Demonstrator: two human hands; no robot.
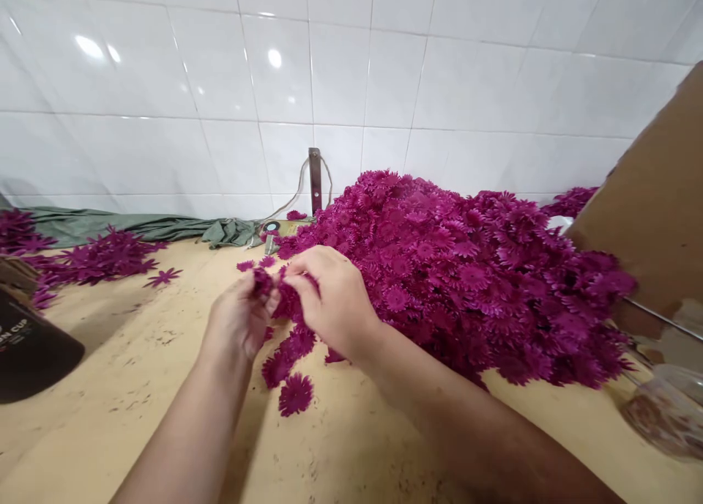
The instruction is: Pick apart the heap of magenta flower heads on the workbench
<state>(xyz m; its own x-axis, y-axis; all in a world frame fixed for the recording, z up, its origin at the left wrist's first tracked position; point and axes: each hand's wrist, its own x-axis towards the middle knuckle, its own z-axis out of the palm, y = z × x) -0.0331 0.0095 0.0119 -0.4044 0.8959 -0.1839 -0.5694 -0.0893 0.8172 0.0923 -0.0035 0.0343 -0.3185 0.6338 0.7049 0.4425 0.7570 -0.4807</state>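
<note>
Tiled wall closes the far edge of the tabletop; a heap of flowers crowds the right, with a cardboard sheet and a clear tub beyond it; the widest room for moving is near left, between a dark cup and the left arm; the left hand curls its grip around a purple flower, held at its fingertips above the tabletop; the right hand has thumb and forefinger close together just right of that flower, though I cannot tell whether they pinch a petal; the held flower is bunched, its facing and long axis unclear; a loose flower lies flat, near, its petals spreading all round.
</note>
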